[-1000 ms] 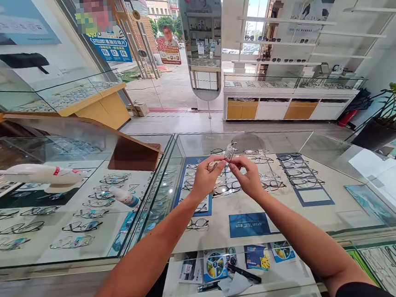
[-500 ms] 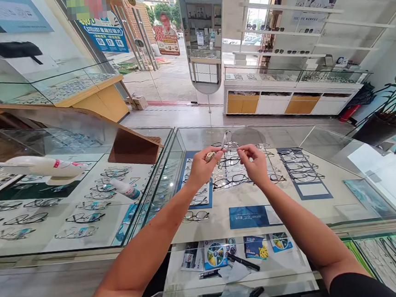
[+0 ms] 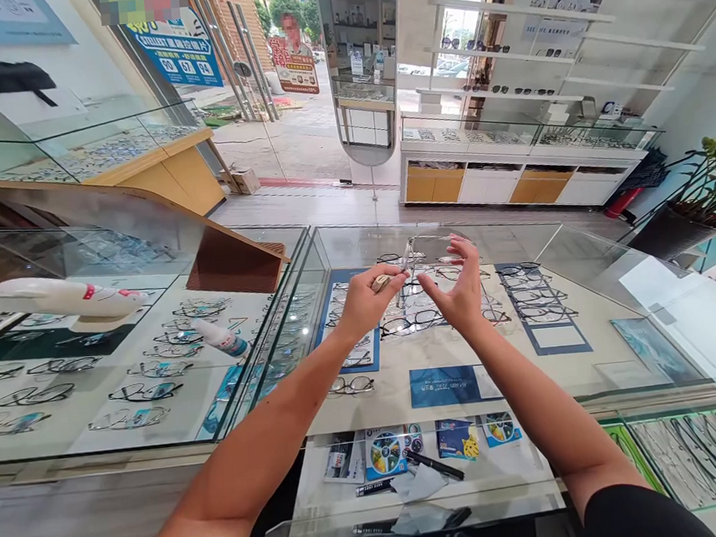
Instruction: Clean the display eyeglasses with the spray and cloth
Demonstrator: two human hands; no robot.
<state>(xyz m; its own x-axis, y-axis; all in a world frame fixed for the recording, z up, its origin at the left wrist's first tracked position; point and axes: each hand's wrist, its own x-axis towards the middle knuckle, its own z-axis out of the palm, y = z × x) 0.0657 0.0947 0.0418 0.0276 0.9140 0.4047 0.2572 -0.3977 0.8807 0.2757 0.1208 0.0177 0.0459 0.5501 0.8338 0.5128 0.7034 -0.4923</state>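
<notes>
A thin-framed pair of eyeglasses [image 3: 408,252] is held up over the glass display case [image 3: 371,414]. My left hand [image 3: 368,297] pinches it near one end, and a small tan piece I cannot make out shows at those fingers. Thumb and fingers of my right hand [image 3: 456,287] are spread wide. Its fingertips are by the far end of the glasses' thin arm; whether they touch it I cannot tell. Under both hands, inside the case, several rows of eyeglasses [image 3: 425,319] lie on display.
A white bottle [image 3: 221,337] and a white figure [image 3: 60,299] stand on the left case. Below my arms are a black pen [image 3: 434,465], a crumpled cloth [image 3: 419,484] and small packets. An oval mirror [image 3: 362,67] and a potted plant [image 3: 690,198] are farther off.
My right hand has gone from a pinch near the glasses to spread fingers. The glasses' arm now stretches out to the right. My left hand keeps its hold.
</notes>
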